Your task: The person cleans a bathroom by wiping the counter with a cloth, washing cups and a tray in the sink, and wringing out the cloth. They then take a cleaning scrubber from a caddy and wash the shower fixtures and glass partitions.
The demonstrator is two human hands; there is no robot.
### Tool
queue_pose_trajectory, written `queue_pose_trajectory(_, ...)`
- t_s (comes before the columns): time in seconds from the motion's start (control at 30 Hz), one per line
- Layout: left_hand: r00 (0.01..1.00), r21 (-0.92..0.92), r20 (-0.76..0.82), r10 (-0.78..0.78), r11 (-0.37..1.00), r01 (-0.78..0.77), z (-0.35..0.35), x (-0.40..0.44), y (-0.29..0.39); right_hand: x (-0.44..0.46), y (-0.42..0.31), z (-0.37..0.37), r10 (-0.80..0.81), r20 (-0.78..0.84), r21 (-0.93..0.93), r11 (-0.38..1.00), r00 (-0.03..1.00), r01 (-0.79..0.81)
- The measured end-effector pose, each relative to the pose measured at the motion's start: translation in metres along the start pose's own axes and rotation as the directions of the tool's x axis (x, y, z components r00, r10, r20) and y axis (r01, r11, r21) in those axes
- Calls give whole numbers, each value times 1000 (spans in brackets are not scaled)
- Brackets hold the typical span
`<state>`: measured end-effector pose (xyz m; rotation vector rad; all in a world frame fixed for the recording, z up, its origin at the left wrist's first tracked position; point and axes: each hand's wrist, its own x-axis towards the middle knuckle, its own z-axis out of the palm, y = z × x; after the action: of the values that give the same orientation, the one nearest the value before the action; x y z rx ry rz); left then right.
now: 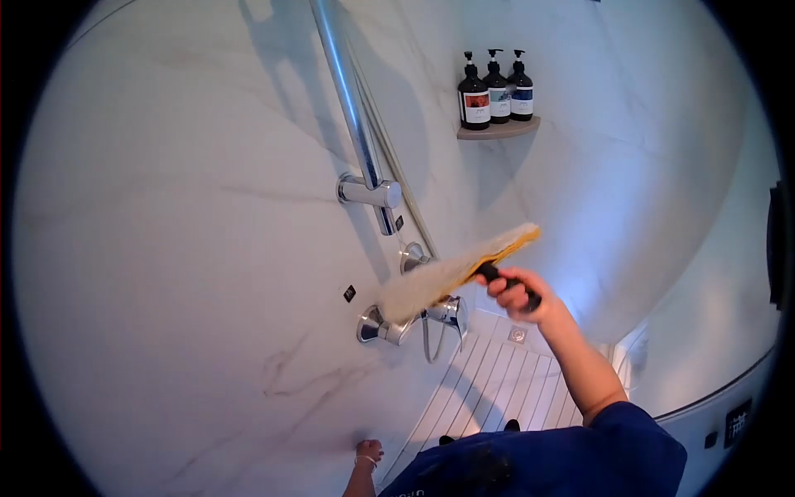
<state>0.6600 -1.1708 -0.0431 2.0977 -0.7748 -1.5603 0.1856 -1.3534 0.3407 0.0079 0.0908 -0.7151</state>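
Fluffy pad (447,280) is hovering by the marbled wall (207,240), partly hiding the chrome mixer tap (451,311).
Right hand (517,293) is gripping the pad's black handle (489,271); left hand (369,451) is curling low near the wall, can't tell if it's holding anything.

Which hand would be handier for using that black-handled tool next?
Probably the right hand: it already grips the tool by its black handle. The left hand is low near the wall, away from the tool.
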Motion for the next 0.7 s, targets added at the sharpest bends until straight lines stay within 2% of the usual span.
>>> queue_pose_trajectory(0.03, 1000, -12, -13, -5, 1000, 5, 7, -7, 0, 4, -17, -10, -46, 43, 39, 998, 998, 45)
queue_pose_trajectory(0.1, 996, -178, -92, -17, 984, 1, 22, -14, -1, 7, -50, -14, -148, -27, 148, 978, 989, 150)
queue_pose_trajectory(0.13, 1000, -223, -2, -25, 974, 24, 27, -22, -6, 8, -55, -15, -153, -69, 188, 968, 986, 164)
queue_pose_trajectory(0.17, 999, -185, 37, -21, 982, 28, 32, -27, -10, 10, -56, -17, -156, -125, 105, 980, 980, 169)
queue_pose_trajectory(0.2, 999, -49, 49, -18, 999, 21, 38, -33, -19, 6, -42, -16, -152, -120, 3, 988, 981, 154)
queue_pose_trajectory(0.23, 998, 163, 64, 1, 987, -12, 43, -30, -35, -3, -21, -9, -152, -117, -94, 985, 981, 142)
queue_pose_trajectory(0.27, 993, 421, 109, 51, 902, -93, 47, -26, -53, -12, -1, 4, -58, -108, -166, 985, 992, 39)
queue_pose_trajectory(0.3, 984, 592, 158, 79, 790, -159, 48, -27, -67, -17, 11, 13, 40, -107, -235, 970, 993, -65)
queue_pose_trajectory(0.33, 983, 647, 168, 72, 744, -165, 51, -29, -74, -14, 7, 14, 123, -99, -238, 961, 987, -144)
queue_pose_trajectory(0.37, 990, 627, 135, 38, 770, -115, 51, -30, -82, -5, -7, -1, 83, -82, -249, 963, 993, -101)
queue_pose_trajectory(0.4, 997, 552, 76, -7, 833, -36, 51, -31, -86, 4, -24, -8, 60, -80, -139, 988, 995, -71)
queue_pose_trajectory(0.47, 989, 256, -95, -112, 958, 133, 57, -38, -74, 15, -56, -19, 7, -105, 27, 1000, 994, -5)
queue_pose_trajectory(0.5, 989, 257, -100, -106, 958, 128, 56, -39, -65, 18, -66, -25, -28, -131, 82, 996, 991, 39)
queue_pose_trajectory(0.53, 996, 222, -81, -49, 973, 66, 58, -42, -54, 20, -62, -26, 36, -97, 116, 993, 995, -24)
queue_pose_trajectory(0.57, 998, 183, -62, 17, 983, -5, 62, -41, -35, 12, -41, -16, -59, -103, -76, 996, 993, 51)
queue_pose_trajectory(0.6, 998, 180, -67, 20, 984, -8, 68, -59, -7, 10, -32, -24, 119, 37, -8, 993, 992, -118)
queue_pose_trajectory(0.63, 998, 253, -53, 22, 967, -8, 75, -85, 18, 12, -24, -38, 268, 121, 80, 957, 956, -279)
queue_pose_trajectory(0.67, 999, 324, -40, 28, 946, -13, 82, -98, 30, 15, -20, -45, 320, 145, 136, 931, 936, -339)
queue_pose_trajectory(0.7, 942, 575, 221, 253, 746, -336, 73, -61, -9, 18, -17, -55, 367, 174, 190, 898, 914, -397)
